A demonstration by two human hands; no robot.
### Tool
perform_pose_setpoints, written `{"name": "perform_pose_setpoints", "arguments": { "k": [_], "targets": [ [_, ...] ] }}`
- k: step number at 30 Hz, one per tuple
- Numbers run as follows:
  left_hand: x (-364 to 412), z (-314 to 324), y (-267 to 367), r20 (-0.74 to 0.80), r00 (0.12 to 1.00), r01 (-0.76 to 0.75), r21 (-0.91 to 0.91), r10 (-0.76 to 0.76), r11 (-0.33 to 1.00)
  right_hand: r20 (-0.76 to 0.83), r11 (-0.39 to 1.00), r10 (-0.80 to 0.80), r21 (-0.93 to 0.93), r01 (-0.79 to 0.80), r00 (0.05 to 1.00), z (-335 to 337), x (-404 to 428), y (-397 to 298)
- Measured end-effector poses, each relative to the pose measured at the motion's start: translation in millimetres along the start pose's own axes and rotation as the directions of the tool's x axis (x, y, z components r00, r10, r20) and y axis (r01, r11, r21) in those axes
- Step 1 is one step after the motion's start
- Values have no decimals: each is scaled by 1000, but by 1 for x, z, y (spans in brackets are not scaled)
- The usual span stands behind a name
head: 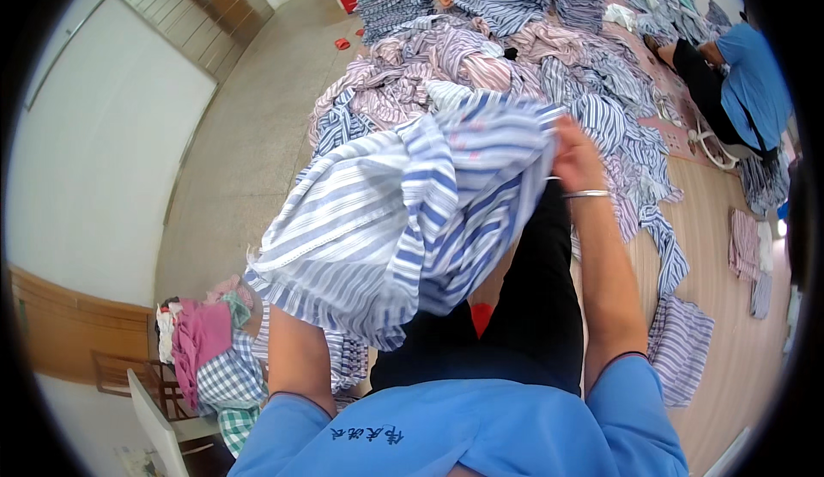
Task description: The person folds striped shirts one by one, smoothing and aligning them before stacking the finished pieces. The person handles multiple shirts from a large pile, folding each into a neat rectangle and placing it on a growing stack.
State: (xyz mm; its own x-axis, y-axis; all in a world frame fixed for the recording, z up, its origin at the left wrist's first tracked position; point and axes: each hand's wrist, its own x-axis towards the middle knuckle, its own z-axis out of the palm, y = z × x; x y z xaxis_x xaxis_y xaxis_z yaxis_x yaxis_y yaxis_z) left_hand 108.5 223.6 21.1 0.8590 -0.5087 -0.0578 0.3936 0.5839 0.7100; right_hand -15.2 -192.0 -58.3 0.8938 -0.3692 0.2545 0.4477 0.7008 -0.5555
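Observation:
A blue-and-white striped garment (386, 206) is spread in the air in front of me, partly bunched and blurred on its right side. My right hand (575, 155), with a bracelet at the wrist, grips the garment's upper right edge. The cloth covers my left hand; only the forearm shows, running up under its lower left part. Beyond the garment lies a large heap of striped clothes (412, 84) in blue, white and pink.
Folded stacks (394, 7) stand at the heap's far end, where another person's hands touch striped cloth. A co-worker in blue (753, 84) bends at the right. Checked and magenta cloths (203, 342) lie at lower left near a chair. A folded striped piece (679, 348) lies at right.

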Motion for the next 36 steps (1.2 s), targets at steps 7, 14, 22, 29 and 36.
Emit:
{"name": "perform_pose_setpoints", "arguments": {
  "k": [7, 14, 22, 29, 36],
  "targets": [
    [-2, 23, -58, 91, 980, 174, 42, -177, 984, -168, 20, -471, -983, -180, 866, 50, -59, -112],
    [-1, 78, -114, 607, 705, 281, 238, -368, 930, -383, 482, 183, -768, -422, 906, 63, -126, -4],
    [15, 72, -111, 440, 769, 390, 252, -464, 886, -474, 393, 331, -716, -576, 816, 42, -114, 37],
    [17, 89, -122, 282, 801, 441, 321, -529, 838, 373, 156, -1, -917, 368, 928, 151, -83, 14],
    [8, 94, -135, 156, 817, 453, 421, -555, 786, 239, -247, 310, -914, 320, 920, 146, -68, 30]
  ]
}}
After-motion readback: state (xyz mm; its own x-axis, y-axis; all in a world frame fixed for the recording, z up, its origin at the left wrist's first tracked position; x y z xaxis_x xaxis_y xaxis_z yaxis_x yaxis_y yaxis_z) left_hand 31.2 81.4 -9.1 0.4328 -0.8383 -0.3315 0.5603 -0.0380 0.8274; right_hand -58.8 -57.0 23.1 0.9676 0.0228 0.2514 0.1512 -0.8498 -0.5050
